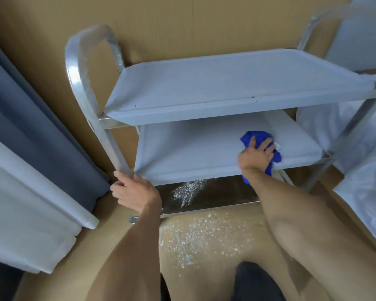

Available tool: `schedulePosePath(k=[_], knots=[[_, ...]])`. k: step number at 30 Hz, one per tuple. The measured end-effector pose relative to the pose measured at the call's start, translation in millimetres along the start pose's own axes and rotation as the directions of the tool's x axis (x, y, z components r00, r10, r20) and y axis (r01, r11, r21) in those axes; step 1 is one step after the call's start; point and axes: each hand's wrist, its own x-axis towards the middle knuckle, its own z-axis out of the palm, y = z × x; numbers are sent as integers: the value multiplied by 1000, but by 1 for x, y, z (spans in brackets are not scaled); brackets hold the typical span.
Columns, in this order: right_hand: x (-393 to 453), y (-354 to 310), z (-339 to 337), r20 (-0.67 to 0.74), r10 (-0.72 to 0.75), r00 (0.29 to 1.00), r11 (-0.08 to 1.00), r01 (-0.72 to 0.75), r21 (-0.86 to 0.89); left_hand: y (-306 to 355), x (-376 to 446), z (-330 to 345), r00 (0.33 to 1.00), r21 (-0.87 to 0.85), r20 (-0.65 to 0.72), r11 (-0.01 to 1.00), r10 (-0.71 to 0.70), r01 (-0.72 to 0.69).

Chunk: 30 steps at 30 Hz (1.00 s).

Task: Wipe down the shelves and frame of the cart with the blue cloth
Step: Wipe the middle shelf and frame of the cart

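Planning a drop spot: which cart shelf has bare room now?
Top shelf is bare rim to rim. Middle shelf is bare left of the blue cloth; its right end is crowded by the right hand. Bottom shelf carries white powder.

A home room, judging by the curtains [20,127] and white bedding [356,137].
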Motion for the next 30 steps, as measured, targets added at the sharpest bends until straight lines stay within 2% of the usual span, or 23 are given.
schedulePosePath(k=[2, 4, 5, 7, 8, 13, 16, 19, 21, 23, 25, 26, 30], knots=[[-21, -46, 5, 46, -127, 991, 991, 125, 48, 4, -24, 4, 958, 127, 159, 957, 238, -259], [-52, -99, 8, 67, -348, 935, 930, 335, 150, 12, -47, 18, 821, 224, 386, 820, 422, -527], [-66, -123, 7, 83, -465, 881, 874, 443, 200, 19, -52, 24, 759, 234, 456, 760, 464, -606], [-82, -156, 6, 147, -590, 794, 796, 542, 270, 36, -52, 33, 723, 231, 541, 750, 430, -619], [-82, -162, 6, 170, -592, 788, 794, 534, 292, 42, -48, 36, 724, 236, 573, 769, 384, -594], [-48, -123, 7, 148, -512, 846, 842, 460, 281, 90, -32, 36, 689, 334, 718, 816, 105, -472], [2, -66, 5, 91, -340, 936, 917, 309, 250, 118, -50, 49, 684, 451, 727, 793, -59, -410], [56, 18, -4, 29, -84, 996, 980, 77, 182, 148, -67, 69, 721, 548, 669, 775, -180, -315], [83, 75, -9, -17, 107, 994, 979, -103, 174, 165, -75, 80, 739, 566, 644, 774, -201, -283], [99, 111, -12, -26, 212, 977, 961, -203, 190, 176, -94, 91, 700, 472, 705, 811, -111, -347], [106, 120, -13, -14, 217, 976, 960, -210, 186, 185, -121, 100, 644, 382, 764, 825, -28, -417], [107, 119, -12, -16, 198, 980, 967, -193, 167, 189, -131, 103, 645, 379, 764, 818, -12, -433], [108, 99, -5, -19, 3, 1000, 994, -1, 106, 208, -129, 119, 635, 407, 770, 819, -69, -405]])
